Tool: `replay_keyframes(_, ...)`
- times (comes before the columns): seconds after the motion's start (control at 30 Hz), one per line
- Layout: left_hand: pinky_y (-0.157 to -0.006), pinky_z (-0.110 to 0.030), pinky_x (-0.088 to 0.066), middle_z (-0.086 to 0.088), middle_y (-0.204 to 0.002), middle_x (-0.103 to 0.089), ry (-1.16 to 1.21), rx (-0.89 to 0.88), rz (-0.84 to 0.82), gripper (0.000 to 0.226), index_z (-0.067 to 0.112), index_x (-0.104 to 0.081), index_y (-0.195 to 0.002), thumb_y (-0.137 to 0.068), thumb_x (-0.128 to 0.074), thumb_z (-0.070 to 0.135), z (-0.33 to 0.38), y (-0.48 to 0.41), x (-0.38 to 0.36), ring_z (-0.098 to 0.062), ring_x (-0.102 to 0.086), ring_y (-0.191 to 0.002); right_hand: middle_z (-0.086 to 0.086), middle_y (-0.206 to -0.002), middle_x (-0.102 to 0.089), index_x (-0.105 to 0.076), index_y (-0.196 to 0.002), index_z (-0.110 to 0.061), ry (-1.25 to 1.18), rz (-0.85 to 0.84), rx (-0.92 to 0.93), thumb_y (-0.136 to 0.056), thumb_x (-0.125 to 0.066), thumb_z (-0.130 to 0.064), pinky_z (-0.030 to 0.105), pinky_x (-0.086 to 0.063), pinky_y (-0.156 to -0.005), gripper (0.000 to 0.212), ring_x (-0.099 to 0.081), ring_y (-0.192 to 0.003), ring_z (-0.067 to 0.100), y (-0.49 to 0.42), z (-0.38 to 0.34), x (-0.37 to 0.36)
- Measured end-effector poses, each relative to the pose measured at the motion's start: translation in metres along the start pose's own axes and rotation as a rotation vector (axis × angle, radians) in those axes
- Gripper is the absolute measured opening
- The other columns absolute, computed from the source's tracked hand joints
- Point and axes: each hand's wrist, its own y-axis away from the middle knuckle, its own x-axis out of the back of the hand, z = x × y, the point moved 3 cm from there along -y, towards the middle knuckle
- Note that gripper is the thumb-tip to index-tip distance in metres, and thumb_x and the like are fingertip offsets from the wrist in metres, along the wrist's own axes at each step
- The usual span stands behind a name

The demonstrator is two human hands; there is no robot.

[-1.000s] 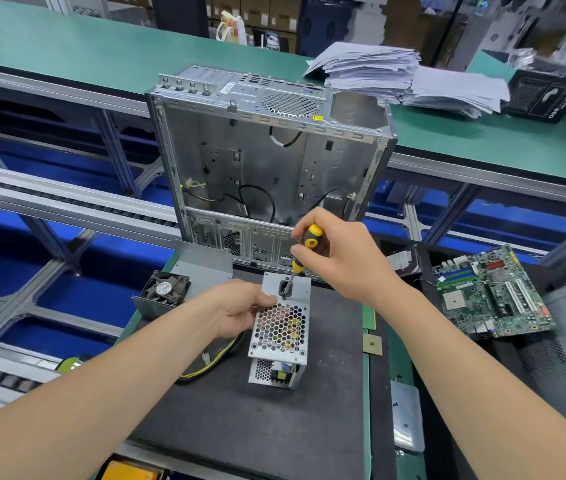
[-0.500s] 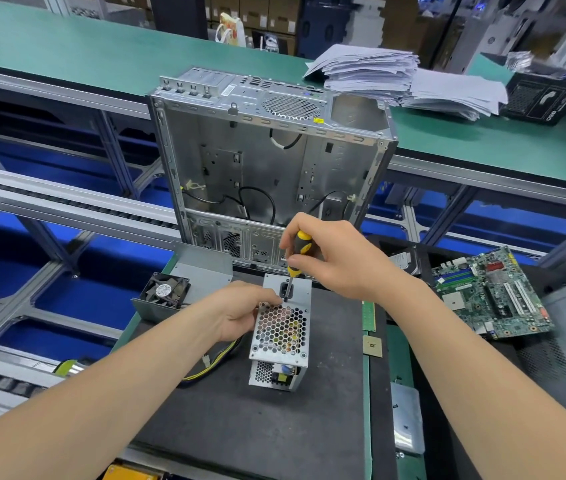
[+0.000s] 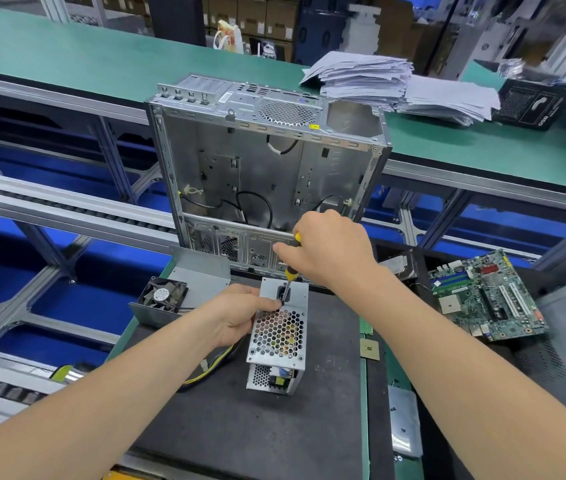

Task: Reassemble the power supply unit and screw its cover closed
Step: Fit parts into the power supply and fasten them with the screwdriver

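Sitting on black mat (image 3: 240, 427): power supply (image 3: 274, 374), silver box, honeycomb-mesh cover (image 3: 277, 332), yellow wires (image 3: 212, 370) at left.
Left hand (image 3: 236, 317): fingers curled round its left side.
Right hand (image 3: 330, 251): clasping yellow-black screwdriver (image 3: 289, 273), tip on cover.

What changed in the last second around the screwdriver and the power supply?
The right hand shifted slightly left, standing the screwdriver more upright and covering more of its yellow handle. Unchanged: its tip on the power supply unit cover, the left hand holding the unit.
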Motion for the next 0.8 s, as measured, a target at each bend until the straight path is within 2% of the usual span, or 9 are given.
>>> replay_keyframes(0.03, -0.072, -0.036, -0.06, -0.018, -0.091, -0.078, 0.002, -0.001, 0.002, 0.008, -0.003, -0.071, -0.097, -0.093, -0.067, -0.008, 0.0, 0.0, 0.0, -0.022, -0.076, -0.074, -0.001, -0.062, -0.041, -0.043, -0.061, -0.019, 0.029, 0.005, -0.003, -0.091, -0.063, -0.059, 0.029, -0.023, -0.05, 0.054, -0.044, -0.055, 0.024, -0.001, -0.001, 0.001)
replay_keyframes(0.1, -0.069, -0.034, -0.061, -0.019, -0.091, -0.079, 0.003, -0.002, 0.006, 0.008, -0.002, -0.071, -0.097, -0.093, -0.067, -0.008, 0.001, 0.002, -0.001, -0.022, -0.076, -0.073, -0.001, -0.072, -0.047, -0.054, -0.074, -0.019, 0.041, -0.042, 0.079, -0.092, -0.064, -0.058, 0.032, -0.034, -0.058, 0.045, -0.053, -0.065, 0.026, -0.005, -0.003, 0.002)
replay_keyframes(0.2, -0.065, -0.032, -0.06, -0.018, -0.09, -0.079, -0.002, 0.0, 0.002, 0.007, -0.002, -0.071, -0.095, -0.093, -0.067, -0.008, 0.001, 0.004, -0.001, -0.021, -0.076, -0.072, -0.005, -0.098, -0.052, -0.062, -0.097, -0.025, 0.024, -0.18, 0.379, -0.098, -0.063, -0.046, 0.037, -0.047, -0.071, 0.022, -0.062, -0.089, 0.027, -0.002, -0.011, 0.006)
replay_keyframes(0.3, -0.061, -0.03, -0.06, -0.016, -0.087, -0.078, -0.006, -0.001, -0.015, 0.008, -0.002, -0.072, -0.093, -0.094, -0.066, -0.007, 0.001, 0.005, 0.0, -0.02, -0.076, -0.07, -0.011, -0.107, -0.045, -0.062, -0.101, -0.029, 0.015, -0.309, 0.619, -0.098, -0.062, -0.028, 0.04, -0.051, -0.073, 0.003, -0.058, -0.088, 0.02, 0.004, -0.011, 0.015)
replay_keyframes(0.43, -0.062, -0.03, -0.057, -0.013, -0.081, -0.077, -0.022, -0.015, 0.002, 0.007, -0.002, -0.071, -0.095, -0.094, -0.067, -0.007, 0.002, 0.005, -0.001, -0.018, -0.073, -0.067, -0.013, -0.104, -0.046, -0.06, -0.099, -0.028, 0.017, -0.439, 0.707, -0.094, -0.06, -0.005, 0.04, -0.05, -0.077, 0.024, -0.051, -0.091, 0.013, 0.005, -0.01, 0.024)
replay_keyframes(0.5, -0.061, -0.029, -0.057, -0.011, -0.078, -0.077, -0.039, -0.02, 0.012, 0.007, 0.0, -0.071, -0.092, -0.094, -0.068, -0.007, 0.002, 0.005, -0.001, -0.016, -0.071, -0.064, -0.01, -0.101, -0.052, -0.061, -0.099, -0.023, 0.013, -0.427, 0.701, -0.093, -0.061, -0.004, 0.038, -0.049, -0.08, 0.02, -0.05, -0.093, 0.014, 0.004, -0.012, 0.024)
replay_keyframes(0.6, -0.06, -0.03, -0.059, -0.012, -0.079, -0.077, -0.029, -0.021, 0.009, 0.009, -0.001, -0.072, -0.091, -0.094, -0.067, -0.007, 0.002, 0.005, -0.001, -0.018, -0.072, -0.064, -0.009, -0.092, -0.058, -0.059, -0.097, -0.022, -0.028, -0.338, 0.623, -0.098, -0.065, -0.022, 0.039, -0.05, -0.076, 0.006, -0.051, -0.089, 0.015, 0.003, -0.014, 0.02)
replay_keyframes(0.7, -0.062, -0.032, -0.059, -0.014, -0.079, -0.077, -0.025, -0.022, 0.004, 0.008, -0.002, -0.071, -0.092, -0.094, -0.066, -0.008, 0.002, 0.005, -0.002, -0.019, -0.073, -0.064, -0.003, -0.08, -0.054, -0.048, -0.088, -0.025, -0.025, -0.231, 0.478, -0.099, -0.062, -0.045, 0.036, -0.042, -0.06, 0.027, -0.059, -0.084, 0.026, 0.001, -0.017, 0.012)
replay_keyframes(0.8, -0.069, -0.036, -0.059, -0.015, -0.082, -0.078, -0.018, -0.02, 0.023, 0.008, -0.001, -0.07, -0.092, -0.094, -0.067, -0.008, 0.002, 0.004, -0.002, -0.021, -0.074, -0.069, 0.002, -0.075, -0.049, -0.041, -0.074, -0.021, -0.091, -0.179, 0.216, -0.098, -0.06, -0.058, 0.032, -0.033, -0.052, 0.048, -0.056, -0.074, 0.03, -0.005, -0.013, 0.004)
